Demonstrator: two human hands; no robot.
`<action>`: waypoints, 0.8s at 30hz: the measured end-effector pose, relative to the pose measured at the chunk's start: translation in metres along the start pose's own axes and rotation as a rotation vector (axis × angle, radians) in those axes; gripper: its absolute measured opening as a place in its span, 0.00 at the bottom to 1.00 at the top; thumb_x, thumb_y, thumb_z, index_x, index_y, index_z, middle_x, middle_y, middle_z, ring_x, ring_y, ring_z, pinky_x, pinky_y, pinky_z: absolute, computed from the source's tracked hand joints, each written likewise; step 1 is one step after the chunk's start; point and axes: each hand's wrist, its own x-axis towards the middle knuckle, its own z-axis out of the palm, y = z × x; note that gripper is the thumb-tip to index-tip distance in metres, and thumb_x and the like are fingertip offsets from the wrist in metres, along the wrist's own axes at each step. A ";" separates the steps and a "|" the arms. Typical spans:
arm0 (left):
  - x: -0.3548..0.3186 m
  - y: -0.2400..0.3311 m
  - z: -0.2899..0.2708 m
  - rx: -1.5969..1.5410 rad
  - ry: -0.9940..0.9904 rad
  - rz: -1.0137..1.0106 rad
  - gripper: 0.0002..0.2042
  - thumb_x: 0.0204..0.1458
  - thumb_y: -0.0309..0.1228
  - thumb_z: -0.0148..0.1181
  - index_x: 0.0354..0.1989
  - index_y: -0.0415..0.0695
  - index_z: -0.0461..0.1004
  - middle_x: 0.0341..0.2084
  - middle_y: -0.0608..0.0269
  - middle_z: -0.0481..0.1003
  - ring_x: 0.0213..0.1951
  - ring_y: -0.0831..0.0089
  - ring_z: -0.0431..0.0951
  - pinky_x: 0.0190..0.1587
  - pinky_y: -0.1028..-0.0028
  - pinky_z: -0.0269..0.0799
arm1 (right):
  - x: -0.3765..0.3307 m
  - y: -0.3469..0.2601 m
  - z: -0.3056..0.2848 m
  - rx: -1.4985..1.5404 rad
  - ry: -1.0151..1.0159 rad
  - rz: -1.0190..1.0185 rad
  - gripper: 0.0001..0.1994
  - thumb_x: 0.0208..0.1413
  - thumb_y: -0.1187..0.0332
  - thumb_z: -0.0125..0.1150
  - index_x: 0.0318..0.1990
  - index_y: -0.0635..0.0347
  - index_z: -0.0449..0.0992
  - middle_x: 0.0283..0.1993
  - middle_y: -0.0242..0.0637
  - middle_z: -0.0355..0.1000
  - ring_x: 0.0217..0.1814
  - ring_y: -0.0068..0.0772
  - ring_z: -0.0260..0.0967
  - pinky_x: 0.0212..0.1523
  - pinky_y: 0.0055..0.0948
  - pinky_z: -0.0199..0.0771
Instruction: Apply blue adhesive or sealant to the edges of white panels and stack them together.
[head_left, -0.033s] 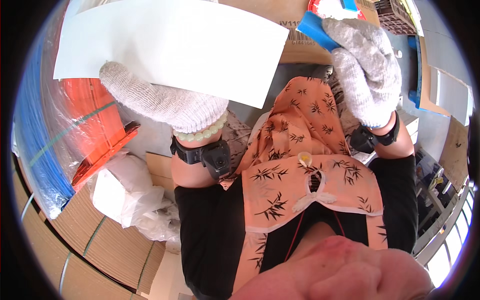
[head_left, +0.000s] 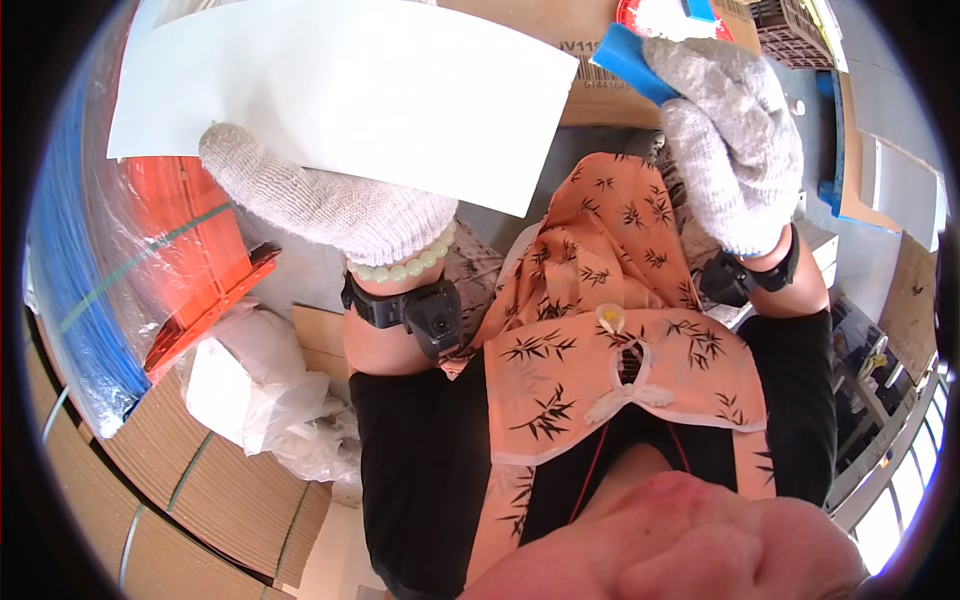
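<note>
A large smooth white panel (head_left: 370, 85) is held at the upper left by my left hand (head_left: 310, 195), which wears a grey knitted glove. My left thumb lies along the panel's near edge; the other fingers are hidden beneath it. At the upper right, my right hand (head_left: 735, 140), gloved the same way, is closed around a blue sponge block (head_left: 632, 62). The block sticks out to the left between thumb and fingers, apart from the panel's right edge. Just beyond the right hand sits a red round dish (head_left: 628, 14) with white material and another blue piece (head_left: 699, 9) in it.
A cardboard box (head_left: 600, 105) lies under the dish and panel. Plastic-wrapped blue strips (head_left: 85, 250) and orange-red parts (head_left: 200, 230) stand at left, above crumpled clear plastic (head_left: 270, 400) and strapped stacked cardboard (head_left: 215, 480). A brown crate (head_left: 790, 35) is at the far right.
</note>
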 end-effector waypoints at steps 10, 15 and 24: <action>0.003 -0.013 0.023 0.541 0.404 0.078 0.33 0.67 0.49 0.44 0.73 0.41 0.51 0.71 0.45 0.57 0.70 0.59 0.60 0.72 0.66 0.59 | 0.002 0.001 0.004 -0.016 -0.020 -0.038 0.17 0.56 0.77 0.61 0.54 0.64 0.79 0.53 0.50 0.74 0.51 0.44 0.75 0.52 0.35 0.75; 0.000 -0.011 0.049 0.592 0.486 0.066 0.34 0.66 0.50 0.45 0.73 0.41 0.50 0.71 0.45 0.56 0.70 0.59 0.60 0.71 0.66 0.60 | 0.002 -0.001 0.005 -0.083 -0.033 -0.050 0.17 0.56 0.77 0.62 0.54 0.63 0.80 0.53 0.49 0.75 0.50 0.44 0.75 0.51 0.34 0.75; -0.002 0.012 -0.004 0.019 0.142 -0.086 0.43 0.60 0.61 0.45 0.74 0.40 0.48 0.66 0.38 0.60 0.67 0.52 0.62 0.67 0.60 0.64 | -0.002 0.001 0.004 -0.101 -0.027 -0.051 0.17 0.55 0.76 0.64 0.53 0.62 0.80 0.53 0.48 0.74 0.49 0.44 0.76 0.50 0.34 0.75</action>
